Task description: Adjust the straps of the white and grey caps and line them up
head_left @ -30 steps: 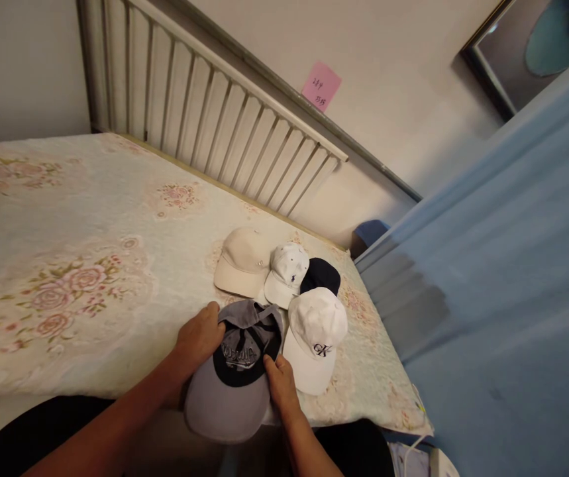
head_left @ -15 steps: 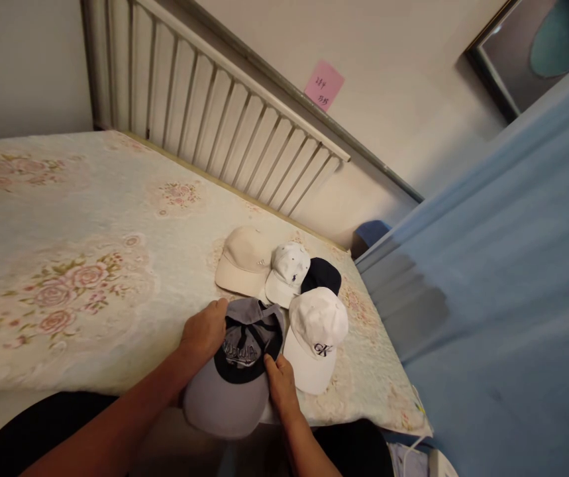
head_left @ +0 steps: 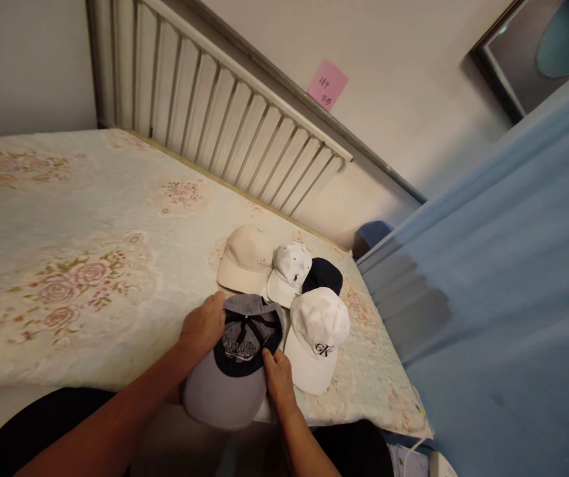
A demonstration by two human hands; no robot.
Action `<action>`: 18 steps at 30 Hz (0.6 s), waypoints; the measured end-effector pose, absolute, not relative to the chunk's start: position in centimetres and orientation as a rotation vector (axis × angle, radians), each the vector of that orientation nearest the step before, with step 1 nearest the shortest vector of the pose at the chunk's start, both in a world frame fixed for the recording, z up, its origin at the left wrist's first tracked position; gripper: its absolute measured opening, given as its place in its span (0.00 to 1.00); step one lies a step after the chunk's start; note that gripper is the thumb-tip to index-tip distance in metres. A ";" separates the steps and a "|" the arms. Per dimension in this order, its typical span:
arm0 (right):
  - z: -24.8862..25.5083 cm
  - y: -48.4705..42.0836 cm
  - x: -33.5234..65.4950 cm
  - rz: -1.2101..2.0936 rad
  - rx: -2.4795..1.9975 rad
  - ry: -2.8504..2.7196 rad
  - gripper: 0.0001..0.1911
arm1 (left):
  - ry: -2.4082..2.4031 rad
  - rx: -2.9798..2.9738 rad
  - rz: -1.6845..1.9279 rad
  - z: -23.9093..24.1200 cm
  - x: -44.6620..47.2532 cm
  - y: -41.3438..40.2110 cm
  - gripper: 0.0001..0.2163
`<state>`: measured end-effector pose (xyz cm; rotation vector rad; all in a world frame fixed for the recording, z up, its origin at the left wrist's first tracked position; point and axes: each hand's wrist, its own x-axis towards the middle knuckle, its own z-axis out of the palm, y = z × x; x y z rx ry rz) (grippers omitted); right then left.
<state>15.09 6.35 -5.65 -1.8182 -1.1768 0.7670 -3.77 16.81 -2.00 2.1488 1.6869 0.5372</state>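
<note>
The left hand [head_left: 203, 326] and right hand [head_left: 279, 379] pinch opposite sides of one grey cap [head_left: 237, 354] at the floral cloth's [head_left: 179, 245] near edge, inside showing, brim toward 7 o'clock, long axis 1-to-7. Beyond it lie four more: one beige cap [head_left: 245, 257] at 12, two white caps [head_left: 316, 324] at 1 and 3, one dark cap [head_left: 326, 275] at 2.

Left grip [head_left: 203, 326]: bare
Right grip [head_left: 279, 376]: bare
Forearms [head_left: 125, 404]: bare
Knees [head_left: 356, 449]: rounded, black cloth, beside bed [head_left: 120, 205]
</note>
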 end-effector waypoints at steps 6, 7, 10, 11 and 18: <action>-5.8 6.9 14.9 0.760 -1.813 -1.196 0.15 | 1.663 2.110 0.582 -1.9 -4.1 17.3 0.05; -5.8 6.9 14.9 0.766 -1.813 -1.198 0.15 | 1.659 2.108 0.580 -1.9 -4.1 17.3 0.05; -5.7 6.8 14.9 0.769 -1.807 -1.201 0.16 | 1.653 2.089 0.561 -1.9 -4.0 17.3 0.05; -5.7 6.8 14.9 0.765 -1.804 -1.204 0.16 | 1.651 2.073 0.550 -2.0 -4.0 17.4 0.05; -5.7 6.8 14.8 0.763 -1.806 -1.183 0.16 | 1.565 1.995 0.540 -3.0 -4.0 17.5 0.07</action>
